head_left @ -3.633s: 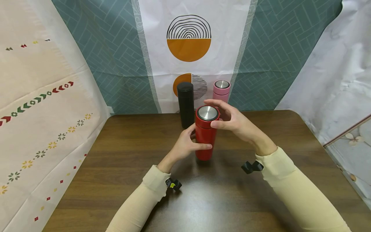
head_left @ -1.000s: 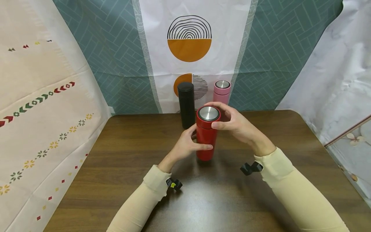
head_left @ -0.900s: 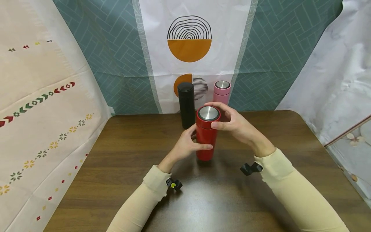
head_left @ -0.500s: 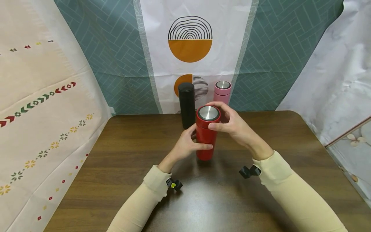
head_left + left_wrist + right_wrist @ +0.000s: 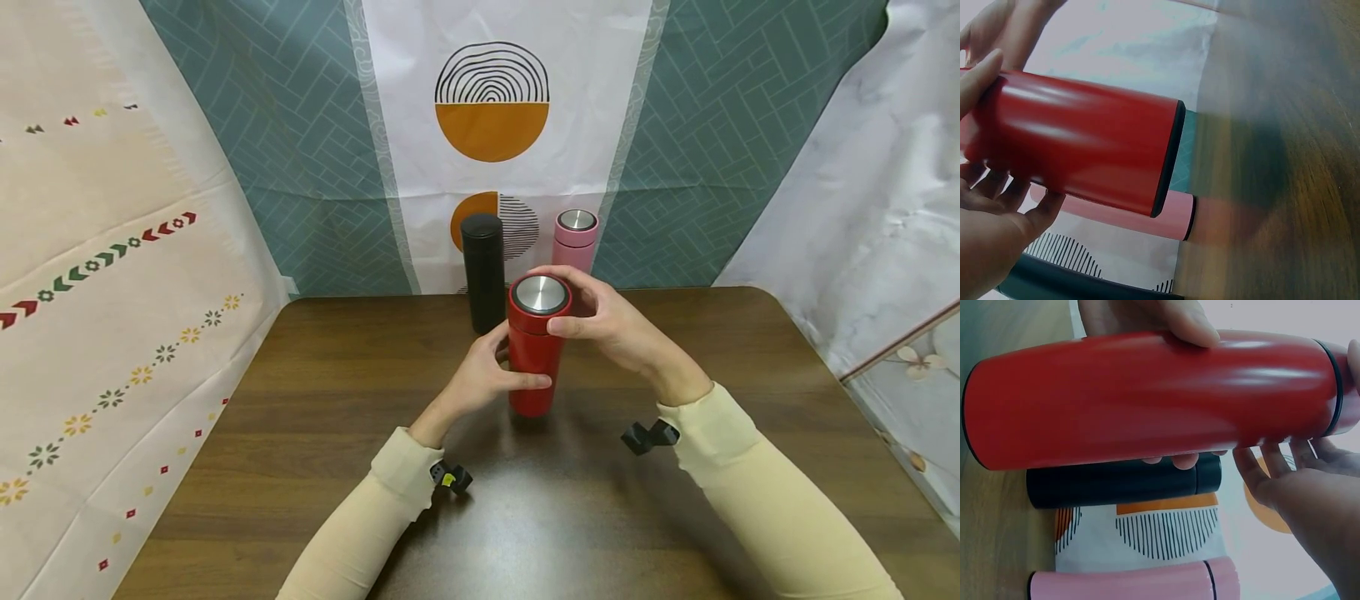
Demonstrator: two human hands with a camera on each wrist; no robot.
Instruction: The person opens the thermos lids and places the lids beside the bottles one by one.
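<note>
Sleeves (image 5: 780,500) in pale yellow reach up from the lower edge of the head view, a small black device (image 5: 651,435) at each wrist, over a dark wooden table (image 5: 300,467) that shines in its near middle. Beyond the cuffs, the left hand (image 5: 474,377) grips the body of a red flask (image 5: 532,354), thumb stretched across the near side and fingers curled round the other. The right hand (image 5: 615,321) clasps the same flask higher up, at the seam under the lid (image 5: 523,320), thumb on the near side and fingers wrapped behind. The red flask is held roughly upright between the two hands, its base seemingly raised off the wood in the left wrist view; the lid is on, topped by a brushed steel disc (image 5: 540,294). Behind it to the left, a slim black flask (image 5: 483,275) stands upright on the table; behind to the right stands a pink flask (image 5: 575,250), partly hidden by the right hand in the head view. Farthest off hangs a white panel (image 5: 510,21) with orange and black circle designs, between teal panels (image 5: 300,125) patterned with thin lines.
</note>
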